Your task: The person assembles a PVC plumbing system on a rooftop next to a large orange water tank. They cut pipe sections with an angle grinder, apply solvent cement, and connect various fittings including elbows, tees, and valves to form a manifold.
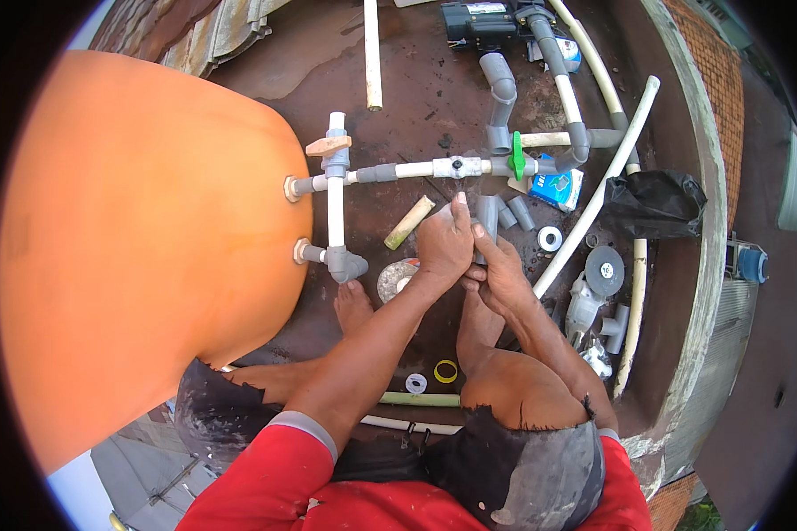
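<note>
My right hand [498,270] is closed round a grey plastic pipe fitting [486,212], which stands up in front of my fingers. Right beside it is my left hand [444,239], its fingers curled and its thumb pointing up; what it grips, if anything, is hidden. Two short grey couplings [514,212] lie just right of the fitting. A stained, cut piece of pipe [409,222] rests to the left of my hands. Beyond them runs a white and grey pipe line [414,170] with an orange-handled valve [329,146] and a green-handled valve [516,155].
A large orange tank [150,248] fills the left side, joined to the pipes. An angle grinder [586,301], a grey tee [615,327], a black plastic bag [653,203] and long white pipes [598,199] lie at right. A pump [483,26] stands far off. A raised wall [704,221] borders the right.
</note>
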### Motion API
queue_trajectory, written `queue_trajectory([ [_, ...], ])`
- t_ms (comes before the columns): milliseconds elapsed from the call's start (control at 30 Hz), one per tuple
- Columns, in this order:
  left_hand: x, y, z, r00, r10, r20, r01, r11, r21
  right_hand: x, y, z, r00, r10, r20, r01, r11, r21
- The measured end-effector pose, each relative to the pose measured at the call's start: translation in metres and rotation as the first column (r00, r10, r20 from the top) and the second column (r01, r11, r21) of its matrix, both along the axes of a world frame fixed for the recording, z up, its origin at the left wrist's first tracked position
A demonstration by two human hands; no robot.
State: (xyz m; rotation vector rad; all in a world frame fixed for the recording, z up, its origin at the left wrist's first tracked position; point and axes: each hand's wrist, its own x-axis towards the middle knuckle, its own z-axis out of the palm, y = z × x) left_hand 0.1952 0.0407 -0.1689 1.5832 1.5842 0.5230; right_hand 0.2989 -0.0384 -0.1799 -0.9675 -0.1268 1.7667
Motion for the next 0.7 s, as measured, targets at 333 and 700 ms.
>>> queue_trajectory([
  [333, -0.015, 0.007, 0.015, 0.984, -0.176, 0.040, 0.165, 0.785, -0.597, 0.022, -0.013, 0.010, 0.239, 0.134, 0.962, -0.353, 0.935, -0.042],
  [700, -0.065, 0.037, 0.021, 0.931, 0.336, 0.139, -0.249, 0.867, -0.431, 0.016, -0.056, -0.032, 0.733, 0.362, 0.576, -0.362, 0.924, -0.121],
])
